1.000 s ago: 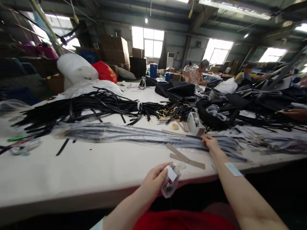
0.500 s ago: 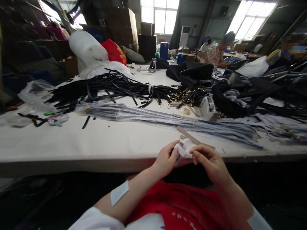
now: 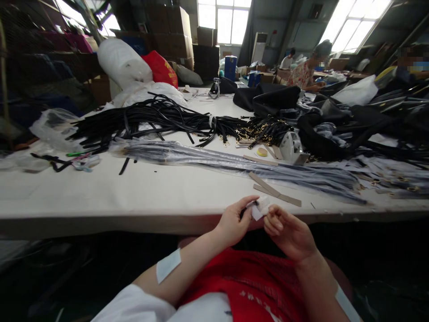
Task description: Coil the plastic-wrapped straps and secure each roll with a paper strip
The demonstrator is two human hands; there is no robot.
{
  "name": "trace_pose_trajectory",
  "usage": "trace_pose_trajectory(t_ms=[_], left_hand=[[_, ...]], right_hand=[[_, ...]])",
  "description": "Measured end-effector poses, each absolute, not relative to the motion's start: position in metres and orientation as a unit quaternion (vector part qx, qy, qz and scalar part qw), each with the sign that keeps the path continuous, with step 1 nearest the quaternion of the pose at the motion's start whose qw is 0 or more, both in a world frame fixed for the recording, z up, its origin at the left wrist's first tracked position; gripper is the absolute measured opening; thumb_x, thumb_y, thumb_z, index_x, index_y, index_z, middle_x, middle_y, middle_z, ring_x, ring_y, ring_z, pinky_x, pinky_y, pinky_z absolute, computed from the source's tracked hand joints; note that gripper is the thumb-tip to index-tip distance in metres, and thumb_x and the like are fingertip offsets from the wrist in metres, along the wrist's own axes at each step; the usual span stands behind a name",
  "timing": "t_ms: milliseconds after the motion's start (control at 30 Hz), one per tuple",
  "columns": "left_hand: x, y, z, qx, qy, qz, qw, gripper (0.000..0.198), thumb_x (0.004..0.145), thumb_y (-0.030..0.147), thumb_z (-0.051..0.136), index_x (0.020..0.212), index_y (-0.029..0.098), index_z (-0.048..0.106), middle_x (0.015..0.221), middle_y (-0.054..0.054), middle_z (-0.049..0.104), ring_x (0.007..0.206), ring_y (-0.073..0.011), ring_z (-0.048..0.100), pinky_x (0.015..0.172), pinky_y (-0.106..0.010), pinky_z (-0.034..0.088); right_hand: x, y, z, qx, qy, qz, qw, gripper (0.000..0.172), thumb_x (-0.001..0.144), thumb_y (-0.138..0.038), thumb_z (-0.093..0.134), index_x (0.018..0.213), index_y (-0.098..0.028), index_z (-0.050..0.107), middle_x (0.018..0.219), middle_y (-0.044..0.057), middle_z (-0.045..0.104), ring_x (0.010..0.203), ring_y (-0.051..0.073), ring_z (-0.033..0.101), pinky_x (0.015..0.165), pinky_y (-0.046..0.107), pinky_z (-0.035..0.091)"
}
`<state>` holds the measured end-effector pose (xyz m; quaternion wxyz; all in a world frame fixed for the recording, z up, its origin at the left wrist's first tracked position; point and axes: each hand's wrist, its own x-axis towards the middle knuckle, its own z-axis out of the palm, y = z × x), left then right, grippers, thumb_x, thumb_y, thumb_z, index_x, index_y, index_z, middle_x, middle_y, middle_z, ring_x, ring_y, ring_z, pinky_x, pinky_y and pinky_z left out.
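Between my hands, at the front edge of the white table (image 3: 110,197), is a small white piece, perhaps paper or film (image 3: 259,208). My left hand (image 3: 238,219) is closed on it, thumb and index finger pinching its left side, where something small and dark shows. My right hand (image 3: 284,228) has its fingers curled and pinched together at the right side of the white piece; what lies between those fingertips is too small to make out. Just beyond the hands lie flat grey-brown strips (image 3: 275,192), crossing one another on the tabletop.
Beyond lies a long plastic-wrapped bundle of dark straps (image 3: 214,158). Behind it are a pile of black straps (image 3: 140,116) with gold clasps (image 3: 258,132), a tape dispenser (image 3: 292,147) and a yellow tape roll (image 3: 262,152). A person (image 3: 306,67) sits at the far right.
My right hand has turned and its fingers have curled in closer to the white piece. The left hand still grips it, shifted slightly. The camera view has tilted a little.
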<state>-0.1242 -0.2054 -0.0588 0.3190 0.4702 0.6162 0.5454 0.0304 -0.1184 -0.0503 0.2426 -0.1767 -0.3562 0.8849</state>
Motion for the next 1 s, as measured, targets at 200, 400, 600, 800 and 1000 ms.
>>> trace_pose_trajectory(t_ms=[200, 400, 600, 800, 1000], left_hand=[[-0.124, -0.208, -0.063, 0.530, 0.625, 0.508, 0.265, 0.037, 0.086, 0.012, 0.044, 0.110, 0.018, 0.071, 0.110, -0.004, 0.073, 0.102, -0.0168, 0.066, 0.097, -0.028, 0.049], [-0.120, -0.211, -0.062, 0.553, 0.649, 0.465, 0.238, 0.032, 0.085, 0.018, 0.052, 0.111, 0.021, 0.071, 0.110, -0.004, 0.074, 0.102, -0.0184, 0.067, 0.094, -0.029, 0.051], [-0.117, -0.210, -0.056, 0.568, 0.685, 0.414, 0.189, 0.025, 0.089, 0.030, 0.055, 0.106, 0.025, 0.073, 0.094, -0.004, 0.074, 0.087, -0.0192, 0.068, 0.081, -0.030, 0.053], [-0.127, -0.207, -0.057, 0.528, 0.701, 0.445, 0.178, 0.026, 0.090, 0.026, 0.053, 0.107, 0.023, 0.073, 0.098, -0.005, 0.075, 0.091, -0.0197, 0.068, 0.088, -0.032, 0.052], [-0.132, -0.207, -0.060, 0.478, 0.630, 0.518, 0.325, 0.039, 0.081, 0.013, 0.049, 0.112, 0.018, 0.072, 0.108, -0.005, 0.074, 0.099, -0.0189, 0.067, 0.094, -0.032, 0.052]], right_hand=[[0.030, -0.118, -0.051, -0.169, -0.300, 0.913, 0.219, 0.021, 0.083, -0.035, 0.064, 0.090, -0.017, 0.072, 0.059, -0.004, 0.038, 0.050, 0.008, 0.027, 0.049, 0.022, 0.029], [0.027, -0.122, -0.055, -0.164, -0.302, 0.918, 0.198, 0.024, 0.083, -0.035, 0.066, 0.093, -0.014, 0.073, 0.061, -0.002, 0.048, 0.048, 0.006, 0.030, 0.049, 0.021, 0.032], [0.026, -0.124, -0.057, -0.198, -0.324, 0.903, 0.202, 0.023, 0.080, -0.034, 0.070, 0.091, -0.013, 0.074, 0.061, -0.001, 0.053, 0.048, 0.006, 0.037, 0.048, 0.019, 0.034], [0.025, -0.129, -0.062, -0.269, -0.407, 0.849, 0.202, 0.030, 0.077, -0.043, 0.075, 0.087, -0.014, 0.072, 0.057, -0.001, 0.054, 0.049, 0.007, 0.041, 0.045, 0.019, 0.031], [0.016, -0.132, -0.071, -0.332, -0.516, 0.761, 0.212, 0.035, 0.074, -0.048, 0.076, 0.072, -0.015, 0.065, 0.045, -0.005, 0.047, 0.040, 0.006, 0.033, 0.040, 0.020, 0.019]])
